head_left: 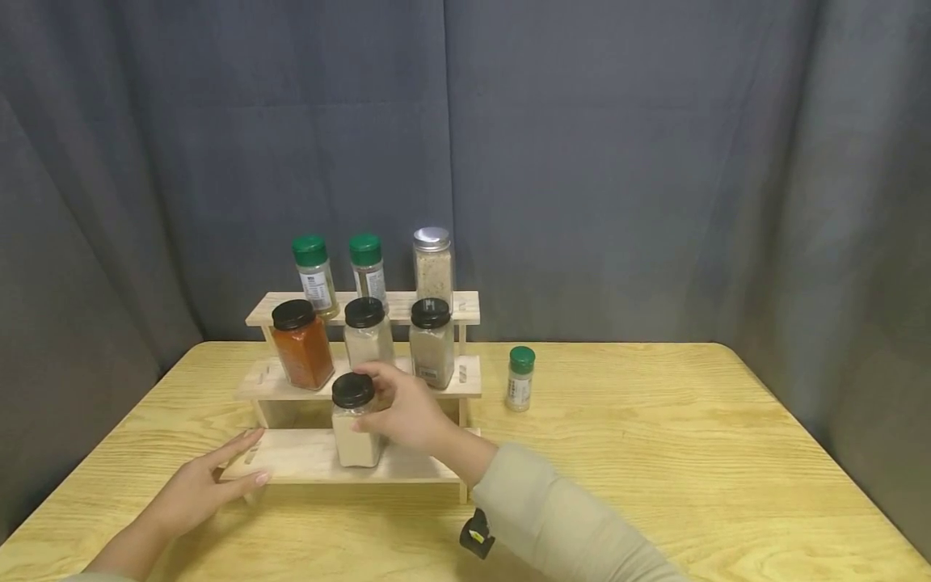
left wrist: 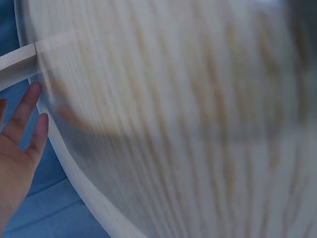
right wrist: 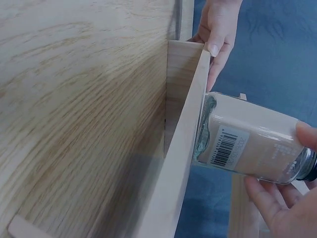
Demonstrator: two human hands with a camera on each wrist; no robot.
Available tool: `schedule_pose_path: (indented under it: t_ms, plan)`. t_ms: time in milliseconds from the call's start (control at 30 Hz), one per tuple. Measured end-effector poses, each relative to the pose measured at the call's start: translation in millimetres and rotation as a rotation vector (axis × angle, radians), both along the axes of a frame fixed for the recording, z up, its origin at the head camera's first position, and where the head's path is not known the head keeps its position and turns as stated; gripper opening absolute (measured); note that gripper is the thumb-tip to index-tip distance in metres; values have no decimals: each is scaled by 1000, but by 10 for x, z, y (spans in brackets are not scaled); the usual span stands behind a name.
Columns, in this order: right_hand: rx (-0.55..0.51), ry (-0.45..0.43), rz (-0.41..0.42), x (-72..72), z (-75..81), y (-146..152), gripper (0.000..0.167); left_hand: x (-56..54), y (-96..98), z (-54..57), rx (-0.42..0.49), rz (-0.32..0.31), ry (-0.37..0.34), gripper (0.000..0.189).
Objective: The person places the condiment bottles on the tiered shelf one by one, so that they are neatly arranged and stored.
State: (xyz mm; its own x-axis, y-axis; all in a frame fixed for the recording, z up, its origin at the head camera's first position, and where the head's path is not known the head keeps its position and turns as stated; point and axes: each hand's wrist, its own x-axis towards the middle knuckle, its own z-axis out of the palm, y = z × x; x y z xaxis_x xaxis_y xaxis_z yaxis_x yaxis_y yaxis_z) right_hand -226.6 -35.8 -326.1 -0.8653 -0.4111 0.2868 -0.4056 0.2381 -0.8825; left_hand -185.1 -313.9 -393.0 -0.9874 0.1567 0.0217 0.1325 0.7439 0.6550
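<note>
My right hand (head_left: 407,408) holds a square glass spice jar (head_left: 356,440) with a black lid and pale beige powder, fingers and thumb around its upper part. The jar stands upright at the lowest shelf of a three-tier wooden rack (head_left: 291,457); a barcode label (right wrist: 230,147) shows on its side. At the left end of that shelf, my left hand (head_left: 191,495) touches the board with thumb and fingers spread and fairly straight. On the middle tier are a jar of orange-red powder (head_left: 305,356), a jar of pale powder (head_left: 368,343) and a greyish jar (head_left: 432,347).
The top tier bears two green-capped shakers, one at the left (head_left: 317,283) and one mid-shelf (head_left: 369,279), plus a silver-lidded jar (head_left: 434,271). Another green-capped shaker (head_left: 520,384) stands on the wooden table (head_left: 691,461) right of the rack. Grey curtains (head_left: 582,178) hang behind.
</note>
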Motion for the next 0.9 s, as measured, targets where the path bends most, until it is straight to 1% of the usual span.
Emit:
schedule_pose_path:
  t_ms: [200,333,467,600,700,767,900]
  plan:
    - [-14,20,41,0,-21,-69,60,-2,17,-1,-7,0,-14,71]
    - [-3,36,67,1,-34,-138,60,-1,18,-2,-16,7,-17,72]
    - [63,75,67,-3,-57,-209,60,1,7,-7,-19,14,-24,72]
    - [155,164,67,6,-61,-242,61,5,0,-11,-23,19,-23,71]
    - [198,217,64,15,-60,-238,62,4,3,-19,-23,17,-24,71]
    - [202,227,64,17,-67,-231,62,2,6,-22,-26,14,-24,71]
    - [161,204,68,4,-87,-207,62,-13,24,-12,-27,12,-28,71]
